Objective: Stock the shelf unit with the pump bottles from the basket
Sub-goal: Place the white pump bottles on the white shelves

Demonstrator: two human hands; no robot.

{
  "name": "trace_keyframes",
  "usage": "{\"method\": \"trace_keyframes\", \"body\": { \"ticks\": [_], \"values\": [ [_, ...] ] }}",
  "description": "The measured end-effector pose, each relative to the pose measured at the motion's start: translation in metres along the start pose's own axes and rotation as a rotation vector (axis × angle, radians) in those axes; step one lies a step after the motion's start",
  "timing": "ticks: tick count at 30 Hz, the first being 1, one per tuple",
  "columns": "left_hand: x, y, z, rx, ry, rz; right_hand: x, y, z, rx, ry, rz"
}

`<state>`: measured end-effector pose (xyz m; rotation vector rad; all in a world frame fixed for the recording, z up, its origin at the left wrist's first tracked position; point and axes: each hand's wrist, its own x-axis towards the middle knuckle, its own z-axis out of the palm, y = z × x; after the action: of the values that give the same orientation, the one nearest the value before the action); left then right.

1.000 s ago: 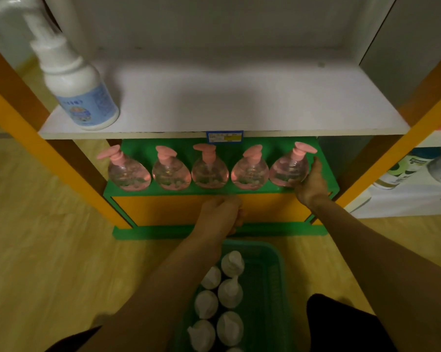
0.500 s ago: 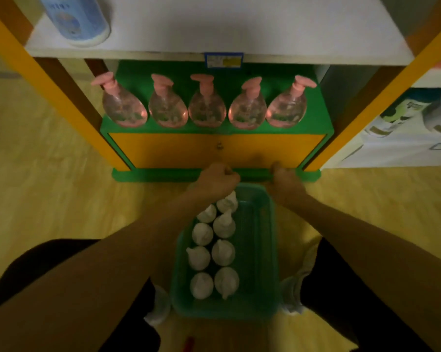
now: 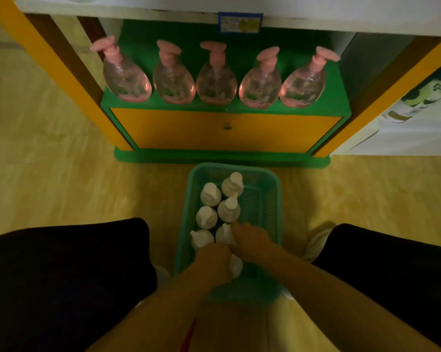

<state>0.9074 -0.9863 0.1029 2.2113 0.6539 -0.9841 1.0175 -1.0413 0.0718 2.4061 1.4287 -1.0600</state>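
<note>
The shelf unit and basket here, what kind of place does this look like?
Probably a shop aisle or a mock-up of one. A price label is fixed to the shelf edge, five pink pump bottles face out in a row, and a green basket of white pump bottles waits on the floor.

glossy clear pink bottles [image 3: 217, 80], mesh plastic basket [image 3: 272, 199]

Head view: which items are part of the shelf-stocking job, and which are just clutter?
Job items:
- white pump bottles, standing in the basket
- green plastic mesh basket on the floor
- green and yellow shelf unit
- left hand and right hand, both down among the white bottles

Just there:
- five pink clear pump bottles, lined up on the green shelf
- blue price label
- printed poster, far right
</note>
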Motion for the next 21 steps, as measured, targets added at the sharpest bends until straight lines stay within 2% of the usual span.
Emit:
{"method": "trace_keyframes", "body": {
  "ticks": [6,14,17,21],
  "values": [
    [0.013,0.0,0.011,0.032,-0.023,-0.04,0.015,-0.005,0.015,-0.045,0.032,0.05],
    [0.027,0.012,0.02,0.115,-0.138,-0.054,0.022,0.002,0.02,0.037,0.082,0.035],
    [0.032,0.022,0.03,0.143,-0.071,-0.091,0.02,0.008,0.019,0.089,0.102,0.053],
    [0.03,0.025,0.013,0.106,-0.271,-0.049,0.012,0.021,0.003,0.284,0.092,0.112]
  ]
}}
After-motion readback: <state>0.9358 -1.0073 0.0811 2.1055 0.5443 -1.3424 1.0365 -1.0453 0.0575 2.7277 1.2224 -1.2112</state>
